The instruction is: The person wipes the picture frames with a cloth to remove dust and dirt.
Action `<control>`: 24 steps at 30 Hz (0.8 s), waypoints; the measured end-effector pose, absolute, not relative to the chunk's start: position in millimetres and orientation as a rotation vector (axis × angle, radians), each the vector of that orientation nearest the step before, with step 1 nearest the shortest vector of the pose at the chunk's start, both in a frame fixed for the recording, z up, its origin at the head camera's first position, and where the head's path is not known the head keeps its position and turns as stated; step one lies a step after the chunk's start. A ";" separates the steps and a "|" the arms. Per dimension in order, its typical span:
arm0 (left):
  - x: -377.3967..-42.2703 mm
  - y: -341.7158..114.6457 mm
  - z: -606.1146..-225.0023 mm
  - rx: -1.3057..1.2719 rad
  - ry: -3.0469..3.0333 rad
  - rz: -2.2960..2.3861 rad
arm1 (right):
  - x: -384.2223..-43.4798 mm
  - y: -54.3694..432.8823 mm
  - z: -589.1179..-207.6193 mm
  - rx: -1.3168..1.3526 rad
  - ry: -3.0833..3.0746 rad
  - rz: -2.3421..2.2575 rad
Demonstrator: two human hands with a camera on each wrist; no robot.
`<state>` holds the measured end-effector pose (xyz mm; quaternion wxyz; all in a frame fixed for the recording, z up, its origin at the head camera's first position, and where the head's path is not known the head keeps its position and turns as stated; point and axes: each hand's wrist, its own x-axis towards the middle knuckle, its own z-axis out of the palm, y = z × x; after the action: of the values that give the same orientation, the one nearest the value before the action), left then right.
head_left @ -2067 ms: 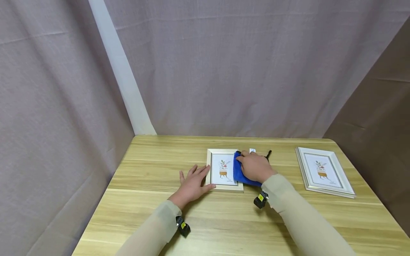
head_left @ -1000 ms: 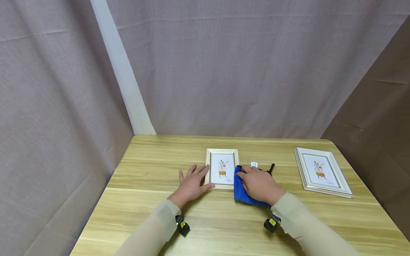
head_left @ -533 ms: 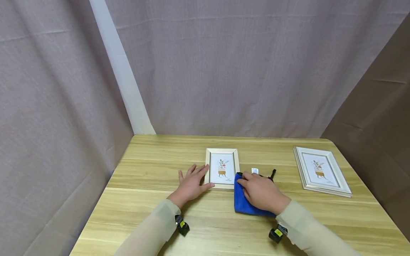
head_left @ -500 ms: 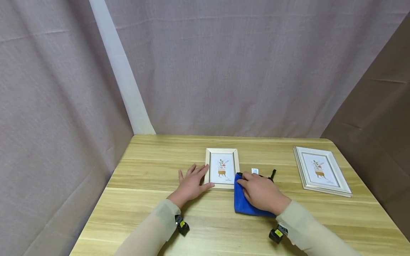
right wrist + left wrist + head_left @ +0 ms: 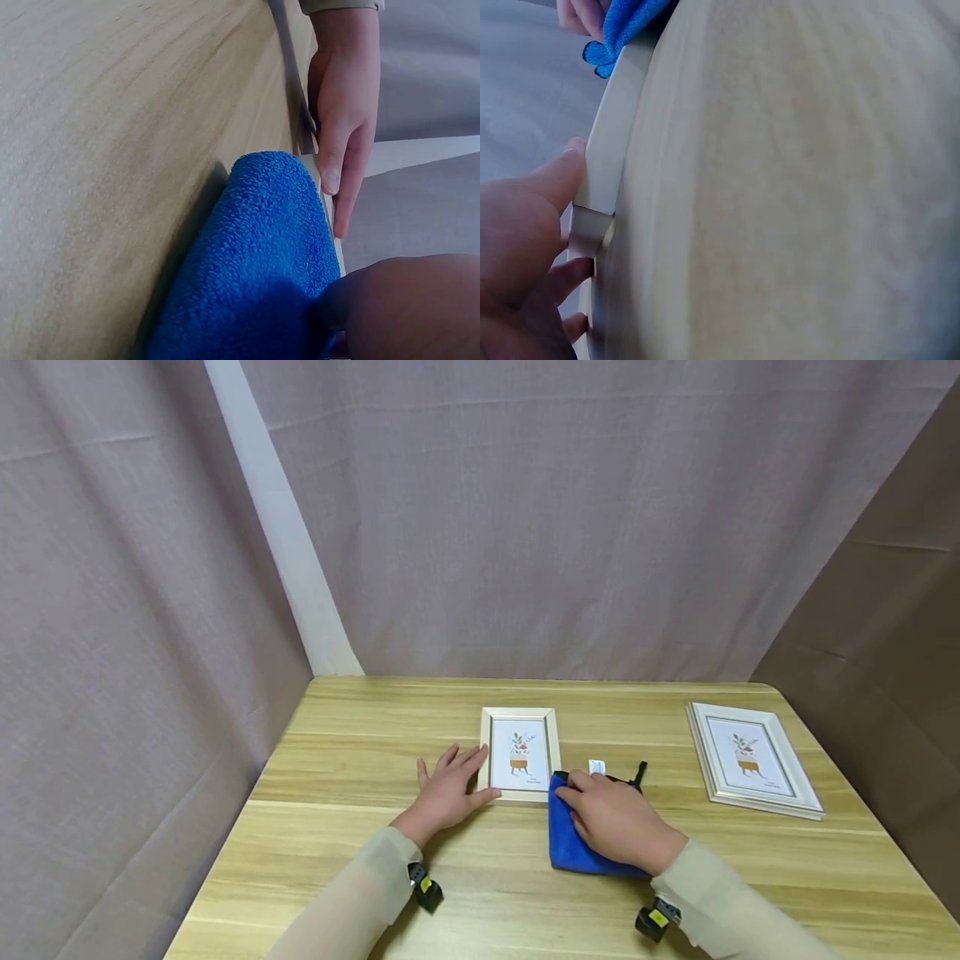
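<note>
A cream picture frame (image 5: 519, 756) with a plant print lies face up near the middle of the table. Fingers spread, my left hand (image 5: 447, 792) rests against its left side and lower left corner; the left wrist view shows the thumb on the frame's edge (image 5: 607, 150). My right hand (image 5: 618, 817) grips a folded blue cloth (image 5: 573, 847) with a black border, white tag and black loop. The cloth's upper left corner is right at the frame's lower right corner. In the right wrist view the fluffy cloth (image 5: 255, 240) hides much of the frame.
A second framed plant print (image 5: 753, 762), white and thicker-edged, lies at the right side of the wooden table (image 5: 375, 727). Grey curtains (image 5: 525, 527) stand behind the table and to its left; a brown one (image 5: 885, 610) hangs on the right.
My right hand has drawn the cloth down toward me along the frame's right side, uncovering the frame's right edge. The left hand stays in place on the frame.
</note>
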<state>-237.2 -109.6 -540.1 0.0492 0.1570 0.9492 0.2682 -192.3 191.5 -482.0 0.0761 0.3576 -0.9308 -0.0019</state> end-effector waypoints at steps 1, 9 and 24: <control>-237.3 -110.1 -539.7 0.484 2.883 0.831 | -192.4 191.8 -482.1 1.075 -2.785 -0.010; -239.8 -117.1 -535.4 0.529 2.797 0.881 | -194.9 194.7 -483.8 1.075 -2.795 -0.004; -238.4 -116.9 -533.9 0.535 2.804 0.857 | -194.0 193.4 -492.3 1.114 -2.791 0.071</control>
<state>-238.4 -116.9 -533.9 0.0808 0.1789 0.9378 0.2865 -194.0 193.4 -492.3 0.0679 0.3697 -0.9264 0.0235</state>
